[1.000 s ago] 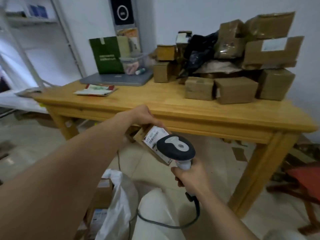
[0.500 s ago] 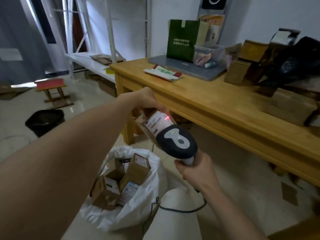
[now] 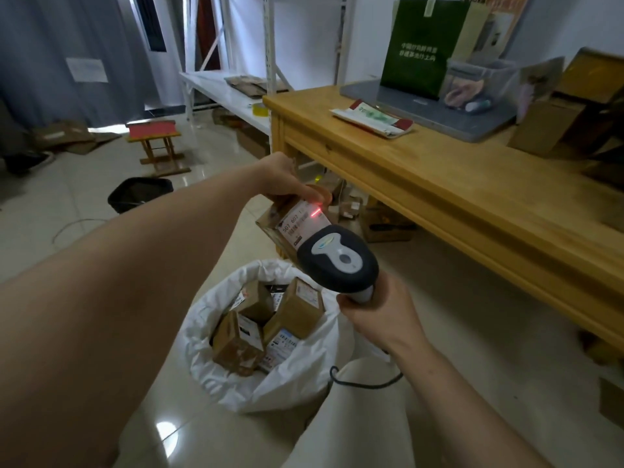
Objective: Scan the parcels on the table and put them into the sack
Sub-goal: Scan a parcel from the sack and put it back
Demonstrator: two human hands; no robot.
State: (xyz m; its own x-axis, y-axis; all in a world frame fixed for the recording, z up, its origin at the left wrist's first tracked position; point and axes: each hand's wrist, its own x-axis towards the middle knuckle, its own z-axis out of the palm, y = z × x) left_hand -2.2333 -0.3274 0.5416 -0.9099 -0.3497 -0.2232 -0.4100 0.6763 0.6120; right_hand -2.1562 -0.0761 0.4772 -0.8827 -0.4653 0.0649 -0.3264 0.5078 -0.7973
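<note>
So the person stood at the corner of the wooden table [image 3: 472, 204] with a small brown parcel [image 3: 270, 217] up in the left hand [image 3: 280, 177]. That grip was closed over the box's top end, thumb pressed down right by the white label [image 3: 300, 224]. The parcel hung in the air off the table's front edge, above the sack, tilted so the label faced up.

The right hand [image 3: 378, 319] had its grip wrapped round the handle of a dark scanner [image 3: 337, 261]. The scanner's head sat just below the label, covering the box's lower end. A short red line [image 3: 314, 214] glowed across the top of the label. The black cable [image 3: 364, 383] looped down past the right wrist.

The white sack [image 3: 236, 383] sat open on the tiled floor right underneath, with several brown boxes [image 3: 297, 312] already inside at all angles, some with their labels showing.

On the table there was a clear plastic tub [image 3: 479, 82] on a flat grey slab [image 3: 456, 123] (laptop maybe, couldn't tell) and a green paper bag [image 3: 422, 45] upright just behind. A flat red-and-green packet [image 3: 371, 119] lay in front, and more brown cartons [image 3: 547, 126] sat off to the right. More cardboard sat under the table [image 3: 385, 224].

Further back were a red-topped stool [image 3: 155, 130], a black bin [image 3: 140, 194] and a white shelf rack [image 3: 219, 92].
</note>
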